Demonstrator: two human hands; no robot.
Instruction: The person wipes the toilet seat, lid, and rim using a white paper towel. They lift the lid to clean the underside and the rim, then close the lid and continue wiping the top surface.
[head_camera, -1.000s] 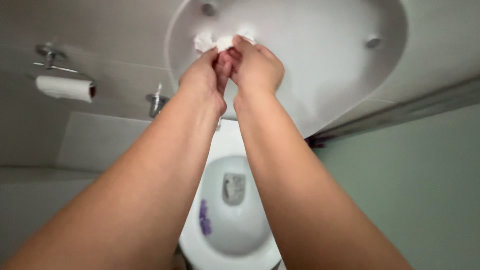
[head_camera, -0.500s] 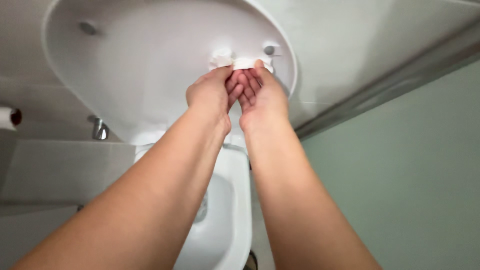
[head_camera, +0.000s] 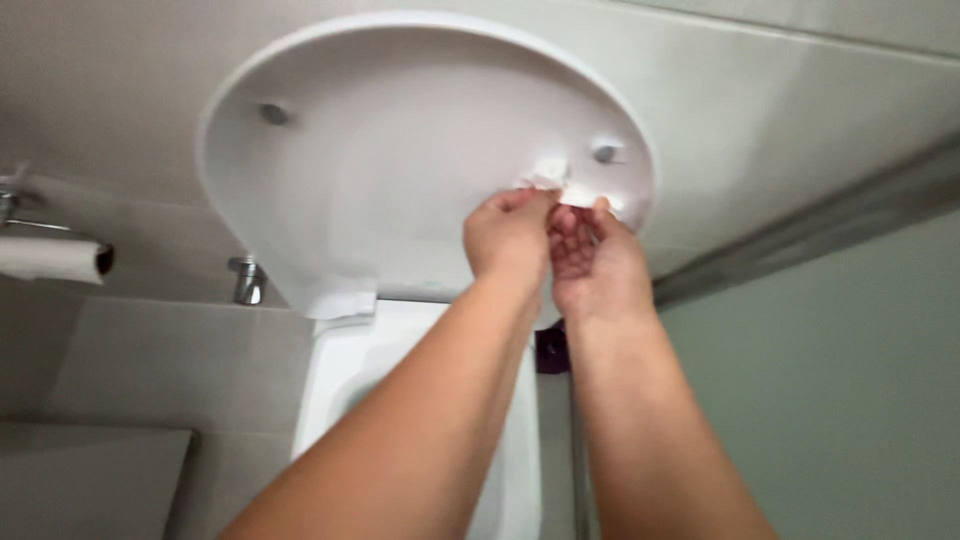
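Note:
A raised white toilet lid (head_camera: 380, 160) fills the upper middle of the head view, its underside facing me. Both hands press a wad of white tissue (head_camera: 560, 188) against the lid's right part, just left of a round bumper (head_camera: 604, 153). My left hand (head_camera: 508, 232) grips the wad from the left with curled fingers. Close beside it, my right hand (head_camera: 594, 258) holds the tissue from below right. The two hands touch each other.
The white toilet bowl rim (head_camera: 345, 370) lies below my arms. A toilet paper roll (head_camera: 55, 258) hangs on a holder at the left wall, a chrome valve (head_camera: 246, 280) beside the lid. A green wall (head_camera: 830, 400) stands at the right.
Both hands and the tissue have slid to the right along the lid's underside, from its upper middle to near the right bumper. The camera view shifted as well.

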